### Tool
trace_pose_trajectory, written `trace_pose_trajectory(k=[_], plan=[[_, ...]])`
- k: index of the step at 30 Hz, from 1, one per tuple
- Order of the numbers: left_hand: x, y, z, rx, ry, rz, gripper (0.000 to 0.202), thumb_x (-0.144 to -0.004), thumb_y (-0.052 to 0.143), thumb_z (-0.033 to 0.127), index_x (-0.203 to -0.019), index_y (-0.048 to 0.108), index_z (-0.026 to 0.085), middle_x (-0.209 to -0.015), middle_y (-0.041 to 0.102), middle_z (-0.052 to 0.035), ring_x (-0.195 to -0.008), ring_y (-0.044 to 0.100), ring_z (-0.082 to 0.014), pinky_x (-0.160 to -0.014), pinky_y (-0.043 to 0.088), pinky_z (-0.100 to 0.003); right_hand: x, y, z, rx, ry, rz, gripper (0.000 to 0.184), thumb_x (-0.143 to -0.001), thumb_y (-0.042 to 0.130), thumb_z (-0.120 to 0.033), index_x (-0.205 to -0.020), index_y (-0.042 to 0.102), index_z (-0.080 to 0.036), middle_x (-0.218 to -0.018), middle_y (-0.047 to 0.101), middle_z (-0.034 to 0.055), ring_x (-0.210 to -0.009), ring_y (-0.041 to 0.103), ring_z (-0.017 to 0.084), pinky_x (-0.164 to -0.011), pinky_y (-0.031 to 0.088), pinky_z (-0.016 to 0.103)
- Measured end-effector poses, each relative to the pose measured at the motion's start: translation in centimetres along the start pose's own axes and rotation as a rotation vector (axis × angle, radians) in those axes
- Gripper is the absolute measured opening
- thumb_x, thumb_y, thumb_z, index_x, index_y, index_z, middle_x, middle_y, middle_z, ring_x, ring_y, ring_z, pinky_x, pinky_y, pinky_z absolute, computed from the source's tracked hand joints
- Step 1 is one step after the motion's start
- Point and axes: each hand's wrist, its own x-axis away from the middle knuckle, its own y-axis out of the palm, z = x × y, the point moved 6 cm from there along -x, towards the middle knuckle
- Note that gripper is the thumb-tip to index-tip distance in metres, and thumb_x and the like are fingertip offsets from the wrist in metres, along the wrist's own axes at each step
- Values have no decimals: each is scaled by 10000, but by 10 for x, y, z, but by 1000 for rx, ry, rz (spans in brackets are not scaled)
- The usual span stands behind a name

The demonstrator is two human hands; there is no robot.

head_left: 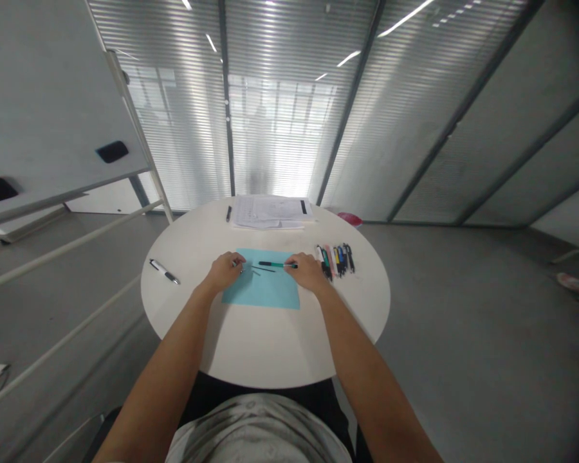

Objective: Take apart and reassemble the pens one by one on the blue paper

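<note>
A light blue sheet lies on the round white table. Both hands rest on its far edge. My right hand is closed in a pinch on one end of a green pen barrel lying across the sheet. My left hand is curled, fingertips pinched on a small pen part too small to name. A thin dark refill and another small part lie on the sheet between the hands.
A row of several pens lies right of my right hand. A white pen sits at the table's left. Papers with a dark pen beside them lie at the far edge. A whiteboard stand is on the left.
</note>
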Motion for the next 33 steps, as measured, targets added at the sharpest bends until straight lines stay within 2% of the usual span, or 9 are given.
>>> trace_pose_trajectory(k=[5, 11, 15, 19, 24, 29, 33], plan=[[1, 3, 2, 0, 18, 4, 264, -781, 549, 250, -994, 699, 206, -915, 657, -51, -789, 602, -165, -772, 468, -277, -8, 1, 6, -364, 10, 48, 190, -795, 619, -340, -929, 698, -231, -925, 711, 23, -855, 627, 176, -790, 455, 315], [3, 2, 6, 17, 15, -6, 267, -780, 544, 254, -989, 704, 209, -924, 641, -59, -802, 603, -171, -785, 473, -289, -10, -13, 8, -599, 9, 254, 315, -752, 631, -400, -956, 661, -163, -825, 681, 45, -746, 607, 169, -740, 476, 310], [4, 3, 13, 15, 29, -26, 277, -774, 539, 248, -988, 710, 206, -928, 646, -63, -804, 603, -177, -779, 472, -293, -7, -26, 3, -621, -32, 372, 296, -777, 606, -396, -948, 644, -157, -842, 670, 57, -733, 601, 165, -745, 481, 312], [4, 3, 14, 18, 33, -27, 274, -769, 543, 236, -979, 715, 196, -926, 659, -80, -839, 610, -199, -779, 471, -298, -1, -35, -4, -556, -75, 472, 296, -842, 548, -399, -999, 638, -164, -951, 647, 91, -766, 596, 167, -737, 491, 311], [3, 5, 12, 16, 29, -30, 272, -776, 544, 242, -983, 715, 196, -937, 662, -85, -845, 611, -202, -782, 475, -305, 1, -32, -15, -477, -184, 416, 297, -886, 516, -396, -1044, 641, -179, -958, 597, 73, -763, 584, 155, -775, 497, 313], [3, 5, 12, 27, 40, -22, 274, -773, 539, 241, -977, 716, 197, -921, 660, -80, -813, 609, -191, -767, 470, -297, 3, -32, -19, -427, -212, 419, 298, -909, 490, -385, -1072, 636, -183, -942, 584, 65, -772, 579, 156, -797, 490, 308], [3, 3, 10, 22, 35, -11, 274, -780, 530, 257, -975, 714, 198, -914, 654, -82, -786, 603, -187, -767, 464, -300, 4, -33, -20, -471, -215, 432, 287, -901, 496, -387, -1051, 632, -184, -954, 599, 69, -792, 589, 158, -775, 492, 297]])
